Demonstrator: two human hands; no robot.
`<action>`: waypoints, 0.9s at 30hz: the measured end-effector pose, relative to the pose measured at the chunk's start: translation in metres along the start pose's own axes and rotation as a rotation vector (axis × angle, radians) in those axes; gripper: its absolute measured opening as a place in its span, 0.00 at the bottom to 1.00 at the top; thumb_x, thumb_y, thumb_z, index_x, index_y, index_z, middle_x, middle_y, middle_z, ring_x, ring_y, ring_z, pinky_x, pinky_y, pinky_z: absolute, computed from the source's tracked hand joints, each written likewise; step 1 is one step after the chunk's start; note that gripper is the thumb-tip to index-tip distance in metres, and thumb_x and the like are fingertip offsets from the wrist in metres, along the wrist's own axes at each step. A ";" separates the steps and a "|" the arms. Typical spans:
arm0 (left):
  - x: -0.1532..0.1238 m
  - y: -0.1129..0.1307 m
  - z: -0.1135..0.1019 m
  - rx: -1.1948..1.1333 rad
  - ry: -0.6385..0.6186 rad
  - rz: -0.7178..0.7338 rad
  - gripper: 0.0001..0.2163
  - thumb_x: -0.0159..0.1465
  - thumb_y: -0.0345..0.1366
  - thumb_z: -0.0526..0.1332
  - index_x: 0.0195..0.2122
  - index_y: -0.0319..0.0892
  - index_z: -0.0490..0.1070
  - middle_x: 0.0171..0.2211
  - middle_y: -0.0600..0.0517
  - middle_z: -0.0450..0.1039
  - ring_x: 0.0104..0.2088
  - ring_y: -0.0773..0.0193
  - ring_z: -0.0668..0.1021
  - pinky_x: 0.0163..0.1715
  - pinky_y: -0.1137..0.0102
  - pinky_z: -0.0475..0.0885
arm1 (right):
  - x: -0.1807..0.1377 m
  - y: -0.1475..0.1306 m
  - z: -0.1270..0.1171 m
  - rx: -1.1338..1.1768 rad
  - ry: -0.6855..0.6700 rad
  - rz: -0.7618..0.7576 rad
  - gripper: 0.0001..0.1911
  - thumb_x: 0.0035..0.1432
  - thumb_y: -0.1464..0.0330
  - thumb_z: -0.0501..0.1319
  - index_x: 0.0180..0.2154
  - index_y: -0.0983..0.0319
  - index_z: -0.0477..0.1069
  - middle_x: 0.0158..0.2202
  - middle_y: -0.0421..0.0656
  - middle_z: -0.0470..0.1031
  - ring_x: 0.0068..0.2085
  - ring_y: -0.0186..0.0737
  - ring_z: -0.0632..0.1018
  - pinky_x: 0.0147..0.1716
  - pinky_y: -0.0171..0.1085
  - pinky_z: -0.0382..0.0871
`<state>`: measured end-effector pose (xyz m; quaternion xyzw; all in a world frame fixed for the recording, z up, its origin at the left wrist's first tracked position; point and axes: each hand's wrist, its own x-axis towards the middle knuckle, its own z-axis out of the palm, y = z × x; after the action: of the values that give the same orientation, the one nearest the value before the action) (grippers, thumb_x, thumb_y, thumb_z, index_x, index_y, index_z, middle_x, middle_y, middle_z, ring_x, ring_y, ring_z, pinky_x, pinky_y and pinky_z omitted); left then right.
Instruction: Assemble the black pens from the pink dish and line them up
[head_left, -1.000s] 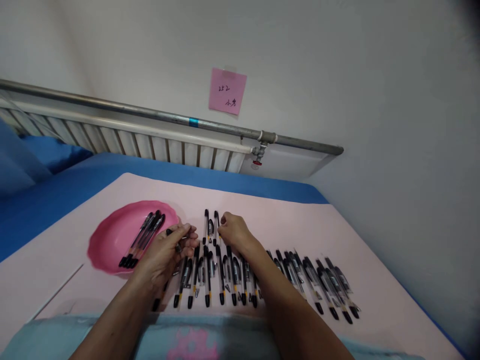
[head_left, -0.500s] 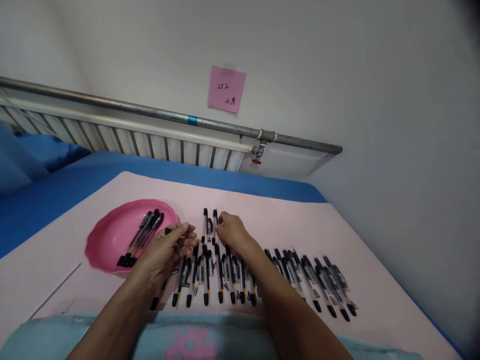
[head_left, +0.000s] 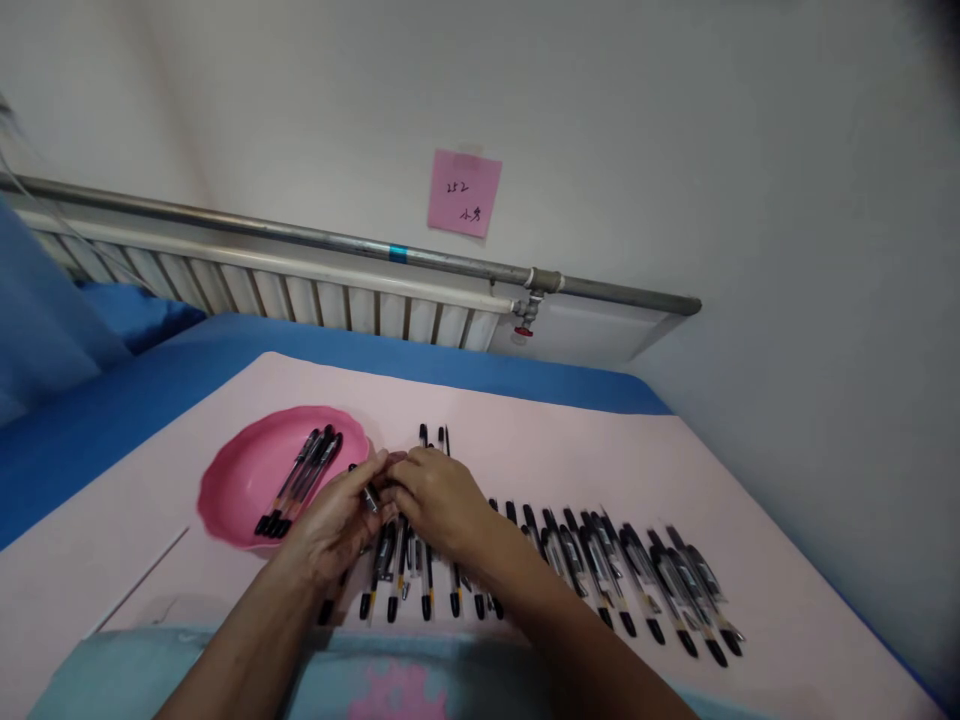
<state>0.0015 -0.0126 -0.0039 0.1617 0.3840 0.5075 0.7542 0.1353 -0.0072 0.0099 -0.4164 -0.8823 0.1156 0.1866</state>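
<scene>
My left hand (head_left: 346, 510) is closed around a dark pen part (head_left: 370, 495) whose exact piece I cannot make out. Against its fingertips press the bent fingers of my right hand (head_left: 442, 500); whatever they pinch is hidden. Beneath both hands lies a row of disassembled black pens (head_left: 426, 580), with dark caps, clear barrels and small metal tips among them. Two upright-lying pen pieces (head_left: 423, 434) show just beyond my right hand. To the left, a pink scalloped bowl (head_left: 232, 480) holds several black pens (head_left: 304, 480) side by side.
More pen parts (head_left: 660, 580) spread to the right across the pale pink tabletop (head_left: 570, 450). A thin white stick (head_left: 139, 580) lies at the left. Behind the blue edge (head_left: 450, 362) are a radiator (head_left: 300, 300), a metal pipe (head_left: 315, 237) and a red-handled valve (head_left: 523, 331).
My right hand has come left and nearer, from the far pen pieces to my left fingertips. The left hand keeps its pen part. The whole view has shifted slightly.
</scene>
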 end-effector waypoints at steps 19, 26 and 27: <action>-0.003 0.000 -0.001 0.181 -0.036 -0.055 0.11 0.54 0.37 0.64 0.34 0.35 0.68 0.18 0.58 0.59 0.13 0.79 0.56 0.10 0.82 0.48 | -0.008 0.066 -0.012 0.051 -0.225 0.625 0.09 0.48 0.73 0.54 0.20 0.64 0.70 0.13 0.41 0.68 0.18 0.33 0.68 0.21 0.31 0.57; -0.003 -0.001 -0.001 0.171 -0.043 -0.012 0.13 0.53 0.39 0.64 0.35 0.35 0.68 0.20 0.57 0.59 0.15 0.77 0.59 0.11 0.80 0.51 | -0.004 0.067 -0.006 0.024 -0.315 0.652 0.09 0.48 0.71 0.54 0.21 0.65 0.71 0.15 0.44 0.70 0.20 0.36 0.71 0.24 0.32 0.59; -0.003 -0.001 -0.001 0.174 -0.041 -0.010 0.12 0.54 0.38 0.63 0.35 0.35 0.68 0.20 0.57 0.59 0.16 0.77 0.59 0.11 0.80 0.51 | -0.004 0.067 -0.006 0.026 -0.327 0.655 0.10 0.49 0.71 0.53 0.22 0.66 0.71 0.14 0.44 0.70 0.20 0.36 0.71 0.24 0.32 0.59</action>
<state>0.0008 -0.0161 -0.0042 0.2350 0.4117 0.4651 0.7476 0.1866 0.0316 -0.0093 -0.6503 -0.7189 0.2454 0.0012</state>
